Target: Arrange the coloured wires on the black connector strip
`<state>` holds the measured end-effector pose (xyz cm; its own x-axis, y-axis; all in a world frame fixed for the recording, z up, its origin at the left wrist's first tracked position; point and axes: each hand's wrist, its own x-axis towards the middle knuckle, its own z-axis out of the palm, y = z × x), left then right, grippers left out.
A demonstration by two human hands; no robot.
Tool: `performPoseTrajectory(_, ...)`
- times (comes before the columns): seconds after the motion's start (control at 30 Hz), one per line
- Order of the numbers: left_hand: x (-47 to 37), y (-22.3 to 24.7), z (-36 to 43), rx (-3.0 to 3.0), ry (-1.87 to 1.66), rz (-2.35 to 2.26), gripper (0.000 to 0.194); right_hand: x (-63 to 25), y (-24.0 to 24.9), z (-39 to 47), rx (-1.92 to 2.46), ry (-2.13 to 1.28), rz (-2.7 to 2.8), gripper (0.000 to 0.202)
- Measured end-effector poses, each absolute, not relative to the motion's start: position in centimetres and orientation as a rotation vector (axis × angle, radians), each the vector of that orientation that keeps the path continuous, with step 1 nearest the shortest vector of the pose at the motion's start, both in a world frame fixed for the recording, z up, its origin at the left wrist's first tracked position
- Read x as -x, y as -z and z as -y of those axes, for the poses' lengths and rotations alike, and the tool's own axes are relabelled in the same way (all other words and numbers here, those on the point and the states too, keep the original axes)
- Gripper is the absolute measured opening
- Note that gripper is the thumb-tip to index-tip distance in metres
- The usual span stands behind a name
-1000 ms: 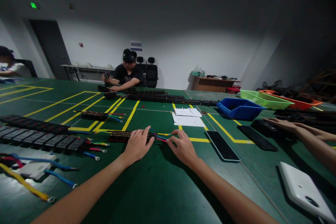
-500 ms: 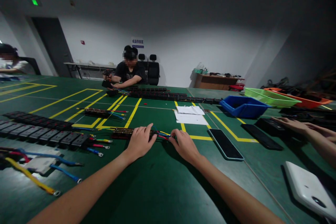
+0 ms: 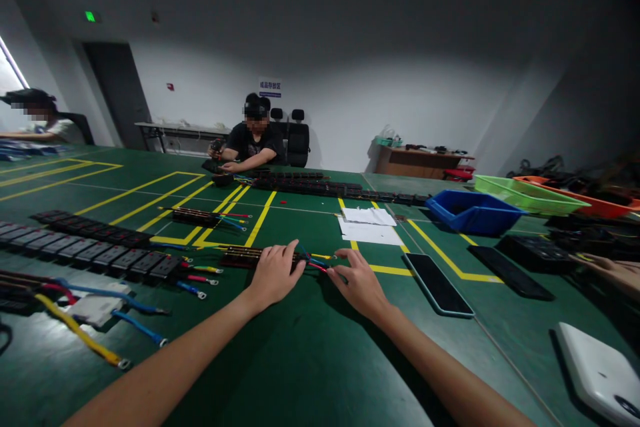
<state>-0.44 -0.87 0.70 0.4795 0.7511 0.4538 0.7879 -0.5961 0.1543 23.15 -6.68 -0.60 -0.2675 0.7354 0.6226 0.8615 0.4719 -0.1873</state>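
Observation:
Near the middle of the green table, my left hand (image 3: pixel 274 275) is wrapped over the right end of a black strip (image 3: pixel 240 256) with copper-coloured lines along its top. Red, blue and yellow wires (image 3: pixel 316 263) come out of that end and point right. My right hand (image 3: pixel 357 280) is at the wire ends, its thumb and forefinger slightly apart around them; the red wire's tip lies close to the thumb. A similar strip (image 3: pixel 195 215) with coloured leads lies behind, to the left.
Rows of black socket modules (image 3: pixel 105 255) and thick lugged cables (image 3: pixel 83 333) lie left. Right are papers (image 3: pixel 370 232), a phone (image 3: pixel 437 285), a blue bin (image 3: pixel 473 212) and a white device (image 3: pixel 600 370). A person (image 3: pixel 255 140) sits opposite; another person's hand (image 3: pixel 613 270) is far right.
The view has turned slightly left and up. My right thumb and forefinger have spread apart at the wires, which now fan out more. The other person's hand at the right has drawn back.

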Motion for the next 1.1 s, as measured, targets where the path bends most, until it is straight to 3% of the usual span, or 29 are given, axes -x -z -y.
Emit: performPoseTrajectory(1.1, 0.23, -1.03, 1.16, 2.625, 0.722, 1.394, 0.055, -23.12, 0.76, 6.41, 1.362, 0.147, 2.091, 0.022)
